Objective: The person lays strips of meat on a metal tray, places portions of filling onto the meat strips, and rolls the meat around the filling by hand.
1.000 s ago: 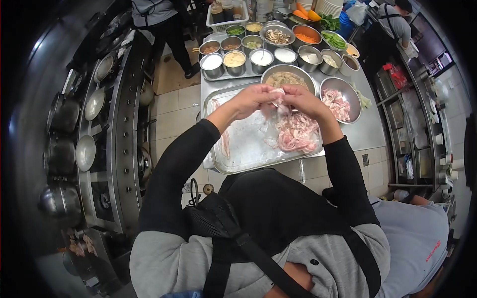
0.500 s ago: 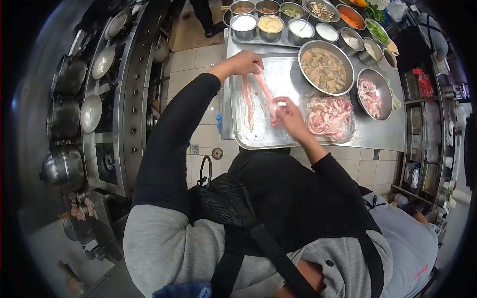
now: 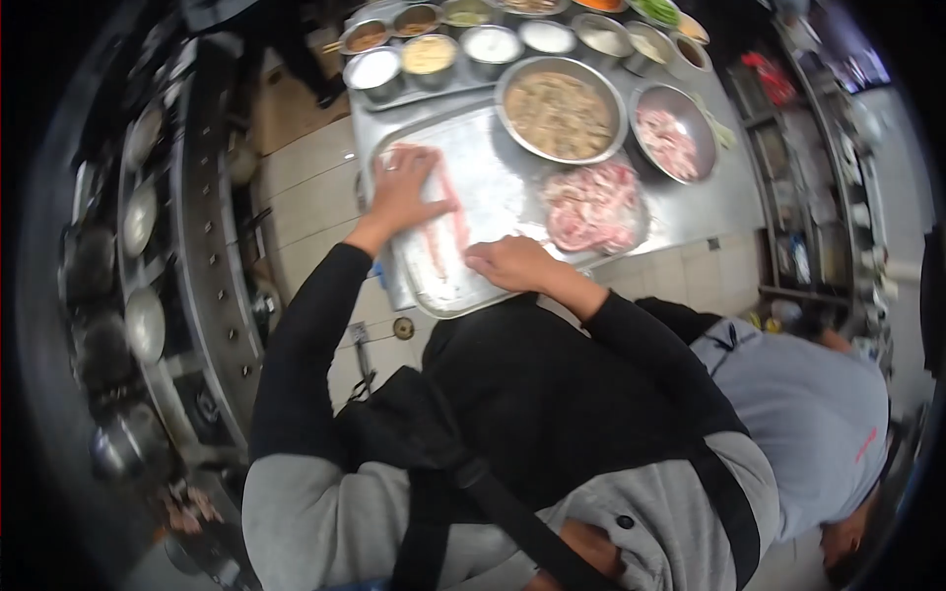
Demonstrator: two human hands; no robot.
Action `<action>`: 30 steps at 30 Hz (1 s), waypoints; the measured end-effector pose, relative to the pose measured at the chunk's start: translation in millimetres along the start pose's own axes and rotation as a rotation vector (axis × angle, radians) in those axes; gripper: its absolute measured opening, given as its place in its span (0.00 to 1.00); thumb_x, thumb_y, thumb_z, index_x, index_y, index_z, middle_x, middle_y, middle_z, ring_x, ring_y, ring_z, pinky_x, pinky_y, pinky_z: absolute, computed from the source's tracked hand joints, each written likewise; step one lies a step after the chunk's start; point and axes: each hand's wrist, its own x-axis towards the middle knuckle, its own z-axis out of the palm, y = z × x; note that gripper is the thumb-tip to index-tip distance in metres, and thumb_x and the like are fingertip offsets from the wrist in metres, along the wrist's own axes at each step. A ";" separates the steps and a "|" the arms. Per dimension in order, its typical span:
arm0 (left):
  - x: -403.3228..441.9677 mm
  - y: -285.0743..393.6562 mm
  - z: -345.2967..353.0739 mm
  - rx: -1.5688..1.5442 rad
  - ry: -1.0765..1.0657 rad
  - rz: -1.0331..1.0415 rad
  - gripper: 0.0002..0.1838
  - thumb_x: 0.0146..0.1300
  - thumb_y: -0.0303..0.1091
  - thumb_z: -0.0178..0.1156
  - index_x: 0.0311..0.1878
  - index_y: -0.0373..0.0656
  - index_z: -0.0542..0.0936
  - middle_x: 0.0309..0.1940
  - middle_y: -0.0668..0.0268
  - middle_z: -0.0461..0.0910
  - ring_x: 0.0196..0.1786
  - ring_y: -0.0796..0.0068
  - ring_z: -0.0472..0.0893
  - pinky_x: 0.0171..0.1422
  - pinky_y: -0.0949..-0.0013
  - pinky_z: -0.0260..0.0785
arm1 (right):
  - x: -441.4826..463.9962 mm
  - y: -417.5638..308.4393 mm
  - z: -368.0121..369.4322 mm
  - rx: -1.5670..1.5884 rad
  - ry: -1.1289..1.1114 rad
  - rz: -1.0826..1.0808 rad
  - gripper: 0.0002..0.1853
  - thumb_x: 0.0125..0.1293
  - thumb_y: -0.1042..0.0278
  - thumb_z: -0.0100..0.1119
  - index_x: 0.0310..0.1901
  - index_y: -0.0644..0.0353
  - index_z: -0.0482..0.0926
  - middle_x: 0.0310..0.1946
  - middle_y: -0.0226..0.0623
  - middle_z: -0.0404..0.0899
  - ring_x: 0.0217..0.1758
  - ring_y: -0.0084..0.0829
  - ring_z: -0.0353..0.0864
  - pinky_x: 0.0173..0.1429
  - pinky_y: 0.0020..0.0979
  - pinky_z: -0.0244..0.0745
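On the left side of the metal tray (image 3: 498, 182), two long strips of raw meat lie side by side. My left hand (image 3: 402, 192) rests over their far ends, fingers spread. The near end of the right-hand meat strip (image 3: 451, 202) reaches my right hand (image 3: 517, 264), whose fingers are closed on it. A heap of sliced raw meat (image 3: 593, 209) sits on plastic at the tray's right part. Behind it stands a steel bowl of pale brown, wet-looking pieces (image 3: 559, 108).
A steel bowl with meat slices (image 3: 670, 138) stands at the right. Small metal tubs (image 3: 429, 56) line the back. A stove with pans (image 3: 146, 325) is at the left. Another person (image 3: 803, 424) is close at the lower right.
The strip that hung stretched between my hands now lies on the tray beside the other strip. My left hand has opened over the strips, and my right hand has moved down toward the tray's near edge.
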 end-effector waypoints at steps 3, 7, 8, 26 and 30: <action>2.2 16.2 -18.9 0.031 -0.115 -0.034 0.41 0.53 0.55 0.72 0.69 0.50 0.73 0.70 0.60 0.68 0.78 0.53 0.60 0.82 0.40 0.39 | -0.1 27.5 8.1 0.280 0.018 -0.119 0.15 0.73 0.65 0.53 0.57 0.58 0.79 0.27 0.49 0.83 0.35 0.52 0.84 0.43 0.45 0.78; -5.1 15.3 -17.2 -0.142 0.010 -0.082 0.37 0.55 0.51 0.72 0.66 0.48 0.75 0.68 0.60 0.71 0.75 0.54 0.64 0.82 0.41 0.41 | -11.4 2.7 -24.1 0.333 0.238 -0.085 0.09 0.67 0.72 0.54 0.46 0.61 0.79 0.33 0.53 0.83 0.41 0.58 0.83 0.47 0.51 0.78; -5.2 14.4 -19.3 -0.170 0.036 -0.088 0.35 0.55 0.50 0.72 0.66 0.47 0.76 0.67 0.60 0.72 0.74 0.54 0.65 0.82 0.40 0.41 | -12.3 3.6 -22.1 0.134 0.199 -0.111 0.07 0.66 0.72 0.54 0.43 0.62 0.80 0.35 0.53 0.83 0.42 0.57 0.83 0.47 0.50 0.78; 49.7 112.8 -59.7 -1.131 -0.189 0.001 0.15 0.66 0.35 0.67 0.53 0.38 0.85 0.46 0.59 0.87 0.50 0.71 0.85 0.57 0.67 0.76 | -46.7 88.9 -135.9 0.467 0.388 0.095 0.12 0.71 0.63 0.64 0.42 0.64 0.87 0.28 0.40 0.86 0.31 0.27 0.84 0.41 0.31 0.77; 84.6 139.8 -42.0 -1.140 -0.295 0.012 0.15 0.66 0.33 0.66 0.53 0.37 0.85 0.45 0.60 0.88 0.48 0.75 0.86 0.55 0.70 0.77 | -52.6 78.3 -169.5 0.168 0.379 0.129 0.12 0.66 0.60 0.67 0.40 0.60 0.87 0.28 0.40 0.86 0.30 0.35 0.84 0.41 0.35 0.79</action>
